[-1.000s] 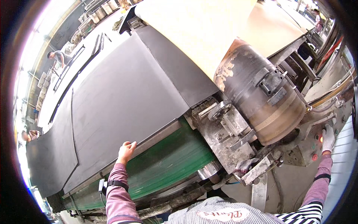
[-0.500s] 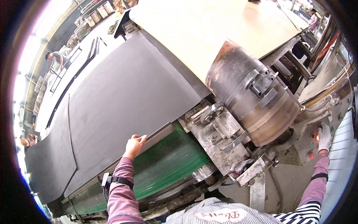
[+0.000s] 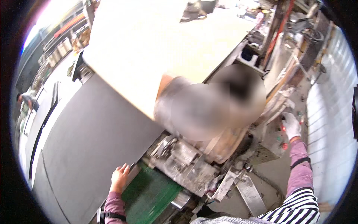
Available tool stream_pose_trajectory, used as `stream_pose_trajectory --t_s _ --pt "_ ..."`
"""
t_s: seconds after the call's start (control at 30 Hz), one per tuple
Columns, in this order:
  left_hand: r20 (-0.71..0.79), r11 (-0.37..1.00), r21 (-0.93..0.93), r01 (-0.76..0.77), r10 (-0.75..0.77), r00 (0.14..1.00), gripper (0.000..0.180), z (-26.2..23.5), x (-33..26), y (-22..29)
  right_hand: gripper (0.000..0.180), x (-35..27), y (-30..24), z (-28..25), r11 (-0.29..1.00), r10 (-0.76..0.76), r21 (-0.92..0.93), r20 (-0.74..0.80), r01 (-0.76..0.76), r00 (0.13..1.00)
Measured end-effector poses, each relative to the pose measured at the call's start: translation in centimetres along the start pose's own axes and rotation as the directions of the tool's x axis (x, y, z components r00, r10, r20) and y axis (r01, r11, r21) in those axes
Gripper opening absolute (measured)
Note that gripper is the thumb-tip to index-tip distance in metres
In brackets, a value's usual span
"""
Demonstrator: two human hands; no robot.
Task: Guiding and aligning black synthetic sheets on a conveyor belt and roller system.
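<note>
Smooth grey sheet (image 3: pixel 89 138) nearer round drum (image 3: pixel 218 140)

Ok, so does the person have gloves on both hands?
No, the left hand shows bare fingers by the edge of the dark gray sheet, while the right hand wears a whitish glove.

Drum (image 3: pixel 199 112) obscured by rounded blurred patches; surface detail indeterminable. Pale sheet (image 3: pixel 149 48) cut off by the upper edge, dark sheet (image 3: pixel 97 123) at lower left. Left hand (image 3: pixel 119 178): grip on the dark sheet's edge unclear. Gloved right hand (image 3: pixel 292 126) partly hides the control box (image 3: pixel 270 143); fingertip contact unverifiable. Distant worker (image 3: pixel 28 100) too small to assess.
</note>
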State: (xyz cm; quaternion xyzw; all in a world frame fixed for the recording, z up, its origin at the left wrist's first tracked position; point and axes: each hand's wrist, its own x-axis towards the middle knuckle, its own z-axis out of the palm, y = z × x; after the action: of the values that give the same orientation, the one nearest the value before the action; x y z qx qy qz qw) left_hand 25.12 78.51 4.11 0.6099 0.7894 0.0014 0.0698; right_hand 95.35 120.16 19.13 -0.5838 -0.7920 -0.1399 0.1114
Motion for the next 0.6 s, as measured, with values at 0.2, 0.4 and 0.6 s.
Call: stream_pose_trajectory --t_s 0.2,0.4,0.6 --pt "-0.072 0.992 -0.102 0.073 -0.081 0.994 0.035 2.4 -5.5 -2.8 0.029 -0.5 0.5 -1.0 0.992 0.122 -0.037 0.041 -0.12 0.992" --pt "0.25 0.865 0.116 0.488 -0.501 0.829 0.06 3.5 -12.4 -7.9 0.03 -0.7 -0.6 -2.2 0.986 0.16 -0.057 0.069 -0.156 0.985" --pt "0.161 0.914 0.046 0.404 -0.406 0.9 0.034 3.4 -12.6 -7.7 0.029 -0.1 -0.1 -0.6 0.989 0.143 -0.053 0.065 -0.14 0.988"
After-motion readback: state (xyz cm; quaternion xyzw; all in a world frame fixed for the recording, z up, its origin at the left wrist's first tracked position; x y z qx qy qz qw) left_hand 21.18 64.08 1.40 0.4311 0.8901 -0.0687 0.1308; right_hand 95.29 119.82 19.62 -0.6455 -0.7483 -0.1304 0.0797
